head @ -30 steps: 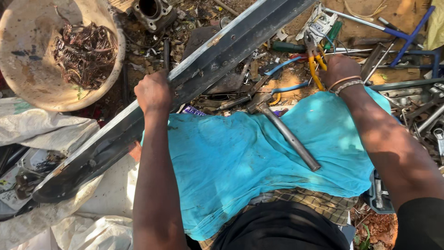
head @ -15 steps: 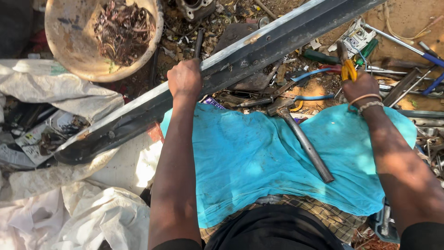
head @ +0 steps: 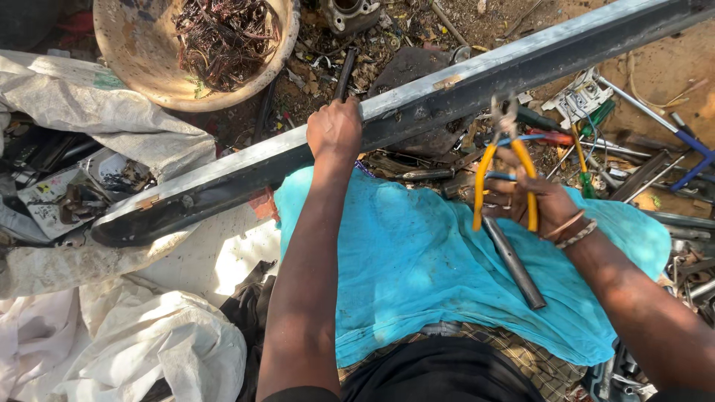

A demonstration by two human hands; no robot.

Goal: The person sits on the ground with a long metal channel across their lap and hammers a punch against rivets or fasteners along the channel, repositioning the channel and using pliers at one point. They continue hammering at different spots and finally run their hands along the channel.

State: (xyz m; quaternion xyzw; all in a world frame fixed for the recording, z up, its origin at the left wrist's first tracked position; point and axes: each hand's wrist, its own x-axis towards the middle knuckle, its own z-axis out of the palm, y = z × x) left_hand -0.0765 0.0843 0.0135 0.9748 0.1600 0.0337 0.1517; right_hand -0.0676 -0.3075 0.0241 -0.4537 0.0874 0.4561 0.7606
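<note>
The long metal bar [head: 447, 97] runs aslant across the scene, its low end at the near left by the white sacks [head: 112, 335] and its high end rising off to the far right, so its long axis lies across the person's lap rather than along it. The left hand [head: 335, 130] sits at about the bar's middle, its grip closed over the far edge. The right hand [head: 532, 205] is just on the near side of the bar and to the right, its grip closed around the yellow-handled pliers [head: 505, 167], whose nose points away from the body and stands close under the bar's near edge; whether it touches the metal cannot be told. The right hand is the nearer one to that stretch of bar. Under both arms a turquoise cloth [head: 417, 275] covers the lap, with a dark steel rod [head: 514, 264] lying on it. Beyond is bare ground strewn with scrap, loose tools [head: 640, 119] at the far right and a basin of tangled wire [head: 201, 45] at the far left.
</note>
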